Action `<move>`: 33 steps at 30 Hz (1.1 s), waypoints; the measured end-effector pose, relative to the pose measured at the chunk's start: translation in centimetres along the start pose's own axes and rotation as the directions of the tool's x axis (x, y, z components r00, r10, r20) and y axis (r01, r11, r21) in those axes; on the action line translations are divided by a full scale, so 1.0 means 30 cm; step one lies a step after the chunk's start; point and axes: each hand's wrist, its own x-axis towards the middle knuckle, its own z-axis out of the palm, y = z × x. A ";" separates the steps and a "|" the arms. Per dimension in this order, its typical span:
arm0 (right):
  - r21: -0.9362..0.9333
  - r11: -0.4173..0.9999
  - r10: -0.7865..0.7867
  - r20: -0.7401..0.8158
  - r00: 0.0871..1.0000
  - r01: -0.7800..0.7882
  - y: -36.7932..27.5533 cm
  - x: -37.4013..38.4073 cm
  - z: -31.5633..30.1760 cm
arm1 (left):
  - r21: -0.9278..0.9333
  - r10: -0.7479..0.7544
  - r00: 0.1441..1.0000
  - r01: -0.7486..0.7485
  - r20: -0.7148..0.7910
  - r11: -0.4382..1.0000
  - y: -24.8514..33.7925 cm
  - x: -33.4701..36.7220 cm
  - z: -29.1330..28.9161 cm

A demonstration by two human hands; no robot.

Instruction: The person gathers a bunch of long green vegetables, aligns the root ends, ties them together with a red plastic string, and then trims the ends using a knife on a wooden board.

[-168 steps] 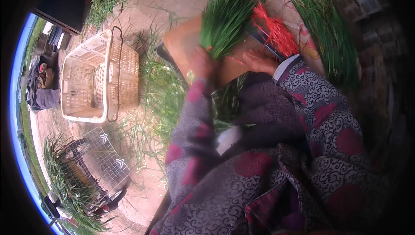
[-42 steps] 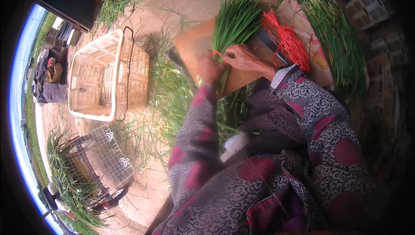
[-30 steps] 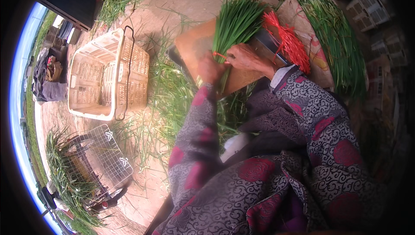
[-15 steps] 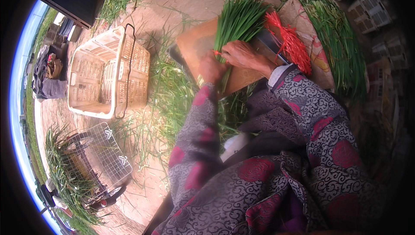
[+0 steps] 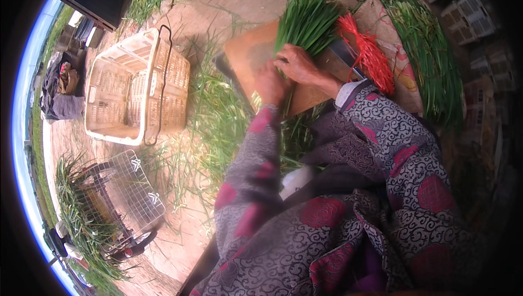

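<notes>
A bunch of green garlic chives (image 5: 308,21) lies across a brown board (image 5: 248,51), leaf ends pointing away from me. Both my hands meet at its stalk end. My left hand (image 5: 271,84), slightly blurred, is closed beside the stalks. My right hand (image 5: 300,64) lies over the bunch, its fingers curled in a pinch against the left fingertips. What the fingers hold is hidden between them. Right of the bunch, a bundle of red plastic strips (image 5: 368,56) rests at the board's edge.
A large heap of chives (image 5: 422,51) lies on a cloth at the right. On the left stand a cream plastic crate (image 5: 136,89) with a dark handle and a wire-basket cart (image 5: 133,187) with greens over it. Loose leaves (image 5: 215,116) litter the ground. White crates (image 5: 468,15) stand far right.
A bit of red strip showed between my hands earlier and is now out of sight. My hands have drawn closer together, the right one shifting slightly up and over the stalks.
</notes>
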 end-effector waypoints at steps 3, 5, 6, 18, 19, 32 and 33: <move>0.225 0.955 0.178 0.080 0.981 -0.192 -0.014 -0.012 0.011 | 0.091 0.027 1.000 -0.026 -0.010 0.996 0.013 -0.015 -0.011; 0.403 0.824 0.350 0.190 0.917 -0.398 -0.043 -0.020 0.002 | 0.272 0.097 0.995 -0.091 -0.008 0.958 0.023 -0.041 -0.034; 0.477 0.732 0.435 0.223 0.872 -0.487 -0.068 -0.023 -0.023 | 0.258 -0.027 0.995 0.001 0.095 0.966 0.057 -0.043 -0.068; 0.520 0.483 0.538 0.459 0.707 -0.705 -0.073 -0.186 -0.163 | 0.145 -0.266 0.949 0.243 0.171 0.959 0.102 -0.041 -0.108; 0.506 0.463 0.528 0.502 0.685 -0.728 -0.070 -0.195 -0.170 | 0.155 -0.267 0.944 0.240 0.192 0.958 0.103 -0.031 -0.109; -0.302 0.803 0.579 0.599 0.553 -0.514 0.084 -0.219 -0.119 | 0.163 -0.186 0.949 0.147 0.256 0.976 0.079 -0.013 -0.094; -0.271 0.817 0.558 0.593 0.580 -0.509 0.080 -0.227 -0.117 | 0.144 -0.210 0.926 0.172 0.315 0.974 0.081 -0.010 -0.107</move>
